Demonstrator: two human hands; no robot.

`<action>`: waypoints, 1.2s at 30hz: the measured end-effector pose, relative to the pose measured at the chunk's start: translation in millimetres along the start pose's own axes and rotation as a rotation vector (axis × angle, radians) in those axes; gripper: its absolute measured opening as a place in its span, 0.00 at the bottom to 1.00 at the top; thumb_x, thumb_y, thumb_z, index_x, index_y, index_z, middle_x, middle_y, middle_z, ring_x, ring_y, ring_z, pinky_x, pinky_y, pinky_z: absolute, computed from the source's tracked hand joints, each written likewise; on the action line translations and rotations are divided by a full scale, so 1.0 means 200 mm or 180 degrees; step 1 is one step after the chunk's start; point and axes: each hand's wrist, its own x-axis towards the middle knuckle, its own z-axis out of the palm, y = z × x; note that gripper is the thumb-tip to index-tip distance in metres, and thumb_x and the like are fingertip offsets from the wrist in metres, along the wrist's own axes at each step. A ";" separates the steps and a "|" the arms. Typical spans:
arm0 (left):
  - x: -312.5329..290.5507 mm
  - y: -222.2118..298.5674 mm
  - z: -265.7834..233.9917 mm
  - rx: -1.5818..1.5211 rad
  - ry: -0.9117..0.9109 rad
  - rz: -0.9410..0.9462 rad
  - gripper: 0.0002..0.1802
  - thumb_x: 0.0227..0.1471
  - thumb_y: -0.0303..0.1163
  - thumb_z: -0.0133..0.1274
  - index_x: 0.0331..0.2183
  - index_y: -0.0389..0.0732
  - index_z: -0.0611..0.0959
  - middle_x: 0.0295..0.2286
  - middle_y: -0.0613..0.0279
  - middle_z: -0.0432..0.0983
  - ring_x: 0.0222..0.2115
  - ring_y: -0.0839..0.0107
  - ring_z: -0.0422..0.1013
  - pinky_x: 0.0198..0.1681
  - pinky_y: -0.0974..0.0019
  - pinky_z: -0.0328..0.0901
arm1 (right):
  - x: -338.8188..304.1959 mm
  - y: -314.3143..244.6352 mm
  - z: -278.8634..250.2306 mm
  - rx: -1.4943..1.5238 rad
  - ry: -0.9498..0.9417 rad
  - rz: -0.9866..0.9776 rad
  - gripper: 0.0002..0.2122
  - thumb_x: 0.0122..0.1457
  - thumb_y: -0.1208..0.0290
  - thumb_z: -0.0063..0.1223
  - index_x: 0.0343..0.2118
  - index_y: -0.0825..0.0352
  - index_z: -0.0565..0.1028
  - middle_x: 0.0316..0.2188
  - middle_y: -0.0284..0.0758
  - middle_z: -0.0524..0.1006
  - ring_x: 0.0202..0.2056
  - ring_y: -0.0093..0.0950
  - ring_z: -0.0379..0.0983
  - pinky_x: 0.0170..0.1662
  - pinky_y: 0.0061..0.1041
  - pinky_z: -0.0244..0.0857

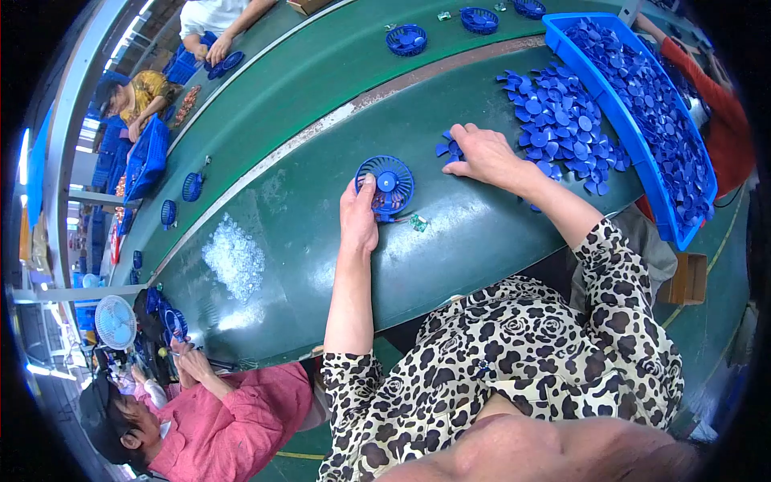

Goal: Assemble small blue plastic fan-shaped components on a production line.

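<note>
Head view, blouse [498, 353]: leopard-print, nearest to us, sleeves leading to both hands.
Left hand [359, 218]: pinching the rim of a round blue fan housing [387, 185], thumb uppermost.
Housing position: over the green table [309, 281], round face up, circuit board [418, 223] just beside its near edge.
Right hand [488, 157]: thumb and fingers curved about a blue fan blade [450, 150]; we cannot tell whether they grip it.
Blade position: right of the housing and slightly beyond, nearer the right hand.
Blade pile [562, 120]: right of that hand.
</note>
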 end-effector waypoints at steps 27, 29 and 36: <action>-0.04 0.03 0.00 -0.0433 -0.0352 -0.0270 0.19 0.57 0.45 0.51 0.38 0.37 0.76 0.32 0.62 0.77 0.31 0.73 0.75 0.34 0.67 0.72 | 0.14 -0.09 0.00 0.0108 0.0321 -0.0246 0.16 0.49 0.66 0.59 0.40 0.66 0.74 0.32 0.40 0.74 0.35 0.42 0.73 0.39 0.38 0.67; -0.04 0.01 -0.01 -0.0413 -0.0366 -0.0289 0.23 0.57 0.49 0.49 0.40 0.36 0.75 0.34 0.61 0.77 0.33 0.72 0.75 0.38 0.65 0.71 | 0.09 -0.18 -0.04 0.0350 0.0465 -0.0444 0.16 0.49 0.66 0.59 0.40 0.66 0.74 0.32 0.40 0.73 0.34 0.41 0.73 0.37 0.37 0.68; -0.05 0.02 0.04 -0.0511 -0.0660 -0.0287 0.23 0.59 0.49 0.46 0.41 0.38 0.75 0.35 0.62 0.76 0.34 0.76 0.73 0.37 0.68 0.71 | -0.01 -0.40 0.02 0.0454 0.0422 -0.1318 0.15 0.49 0.67 0.59 0.39 0.63 0.71 0.31 0.38 0.69 0.31 0.40 0.71 0.30 0.37 0.67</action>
